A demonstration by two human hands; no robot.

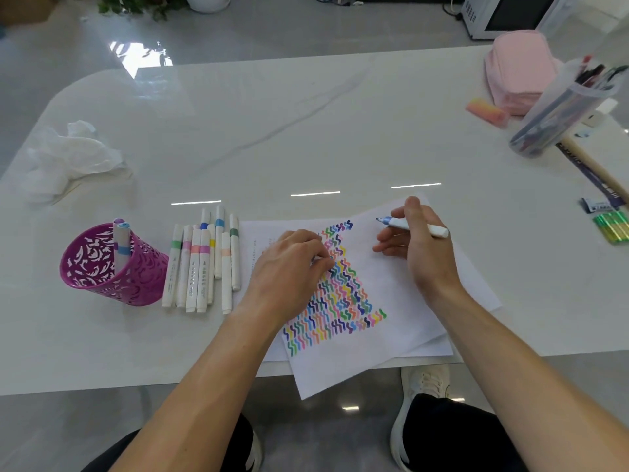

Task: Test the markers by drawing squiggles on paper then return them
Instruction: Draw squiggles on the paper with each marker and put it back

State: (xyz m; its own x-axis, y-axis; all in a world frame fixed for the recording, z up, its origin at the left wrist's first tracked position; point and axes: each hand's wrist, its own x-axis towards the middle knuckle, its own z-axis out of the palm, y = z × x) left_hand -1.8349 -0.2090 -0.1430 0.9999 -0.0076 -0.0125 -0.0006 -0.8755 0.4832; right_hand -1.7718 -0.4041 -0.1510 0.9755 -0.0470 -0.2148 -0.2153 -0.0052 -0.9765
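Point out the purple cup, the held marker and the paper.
purple cup (112, 277), head view, lattice wall.
marker (399, 223), head view, white barrel by the blue tip.
paper (394, 284), head view, bare patch right of squiggles.

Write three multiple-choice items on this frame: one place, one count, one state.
1. Where do the loose white markers lie?
A. between the purple perforated plastic cup and the white paper sheet
B. inside a pink pouch
C. on the floor

2. How many upright markers stand in that cup?
A. none
B. two
C. five

3. The blue-tipped white marker gripped by the right hand is:
A. capped
B. uncapped
C. lying flat on the table

Key: 1 A, they lie in a row on the table between the two. 2 B, one purple end and one blue end stick up. 3 B, its bare blue tip shows.
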